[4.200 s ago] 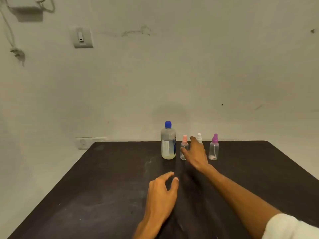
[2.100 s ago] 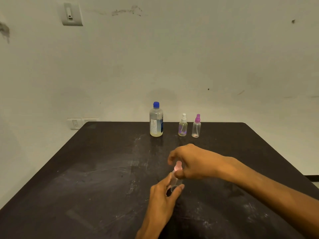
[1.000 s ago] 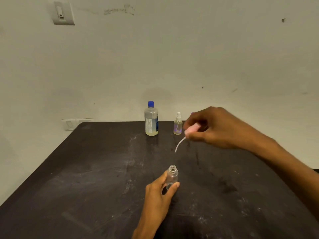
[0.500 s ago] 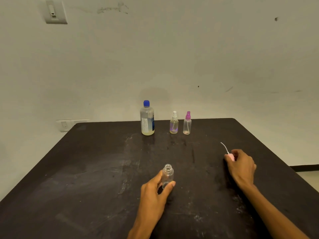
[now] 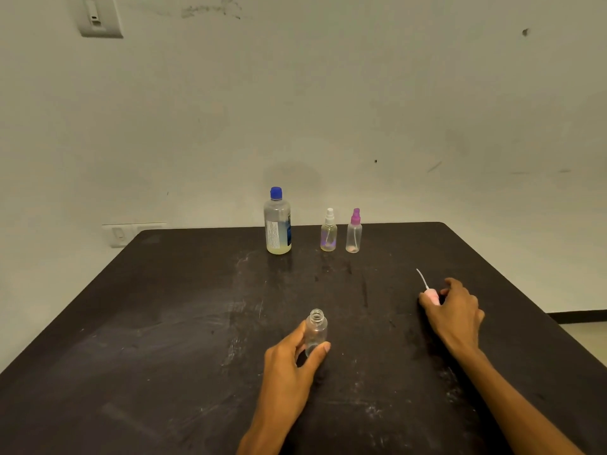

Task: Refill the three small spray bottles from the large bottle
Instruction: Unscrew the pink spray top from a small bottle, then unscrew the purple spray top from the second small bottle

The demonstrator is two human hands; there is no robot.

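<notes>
My left hand [image 5: 289, 359] grips a small clear spray bottle [image 5: 316, 331] that stands upright on the dark table [image 5: 164, 323], its threaded neck open with no top on it. My right hand [image 5: 455, 310] rests on the table to the right, fingers still around the pink spray top [image 5: 431, 295], whose thin white tube [image 5: 421, 278] points away from me. At the back stand the large clear bottle [image 5: 277, 224] with a blue cap and a little yellowish liquid, a small bottle with a white sprayer [image 5: 328, 232] and another with a purple sprayer [image 5: 353, 233].
A pale wall rises right behind the table, with a socket plate [image 5: 131, 233] at the table's back left and a switch [image 5: 98, 14] high up. The table's right edge drops to a light floor [image 5: 584, 333].
My right hand pulled the pink spray top out of the bottle, carried it right and set it down on the table. My left hand kept holding the opened bottle.
</notes>
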